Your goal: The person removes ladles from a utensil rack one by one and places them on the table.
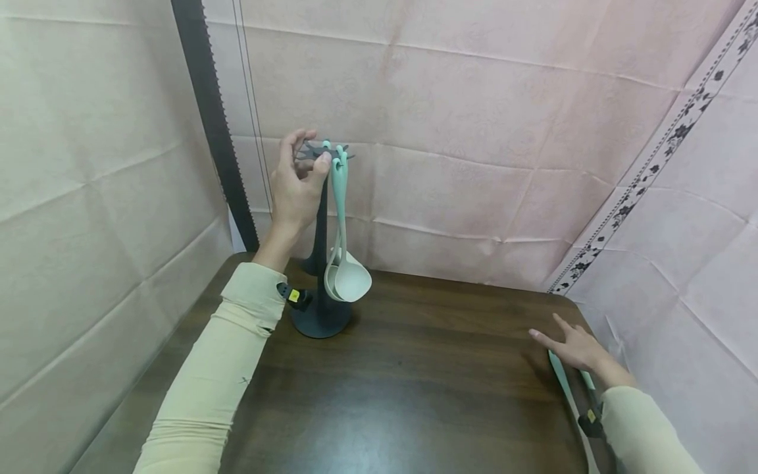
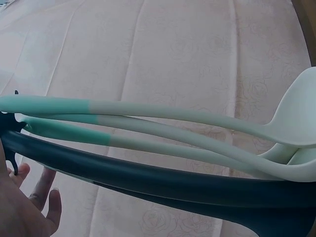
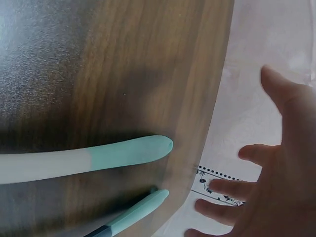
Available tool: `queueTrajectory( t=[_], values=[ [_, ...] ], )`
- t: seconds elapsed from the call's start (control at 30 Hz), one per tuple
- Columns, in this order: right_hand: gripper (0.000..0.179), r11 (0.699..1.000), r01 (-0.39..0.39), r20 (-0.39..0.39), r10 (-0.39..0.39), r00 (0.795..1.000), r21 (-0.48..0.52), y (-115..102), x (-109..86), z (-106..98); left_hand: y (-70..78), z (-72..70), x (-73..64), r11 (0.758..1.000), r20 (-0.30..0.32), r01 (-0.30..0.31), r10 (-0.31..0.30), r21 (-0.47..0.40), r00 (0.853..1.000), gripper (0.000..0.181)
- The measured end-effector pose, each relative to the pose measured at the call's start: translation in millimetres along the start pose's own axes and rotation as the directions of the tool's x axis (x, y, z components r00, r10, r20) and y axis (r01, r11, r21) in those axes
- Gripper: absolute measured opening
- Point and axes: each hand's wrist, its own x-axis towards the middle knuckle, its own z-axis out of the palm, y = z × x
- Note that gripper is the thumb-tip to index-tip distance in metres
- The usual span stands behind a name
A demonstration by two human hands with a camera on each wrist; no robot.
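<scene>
A dark utensil stand (image 1: pixel 320 230) rises from its round base at the left of the table. My left hand (image 1: pixel 299 191) curls round its hooked top, the thumb at the front; in the left wrist view, the fingers (image 2: pixel 43 190) bend behind the post. Mint-handled ladles and spoons with pale heads hang from the hooks, a white ladle (image 1: pixel 353 280) foremost. At the table's right edge my right hand (image 1: pixel 574 345) hovers with spread fingers, holding nothing. Below it lie a mint-and-white utensil handle (image 3: pixel 131 152) and a mint-and-dark utensil handle (image 3: pixel 140 211); their far ends are out of view.
The brown wooden table (image 1: pixel 426 368) has rounded far corners. Pale cloth (image 1: pixel 444 131) hangs behind it and at both sides, with a dark strip (image 1: pixel 213 112) at the left and a flowered border (image 1: pixel 648 174) at the right.
</scene>
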Motion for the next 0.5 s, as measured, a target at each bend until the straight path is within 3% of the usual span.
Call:
queueTrajectory(
  t=[0.2, 0.37, 0.5],
  values=[
    [0.109, 1.000, 0.001, -0.115, -0.004, 0.993, -0.019, -8, -1.1, 6, 0.6, -1.2, -0.7, 1.000, 0.011, 0.009, -0.009, 0.011, 1.000, 0.075],
    [0.110, 0.999, 0.019, -0.230, -0.024, 0.973, -0.026, -17, 0.9, 7, 1.5, -2.5, -1.0, 1.000, 0.020, 0.012, -0.012, 0.025, 1.000, 0.074],
    [0.111, 0.998, 0.036, -0.277, -0.050, 0.959, -0.055, -22, 2.7, 6, 2.0, -2.3, -0.4, 1.000, 0.024, 0.001, -0.002, 0.021, 1.000, 0.073]
  ],
)
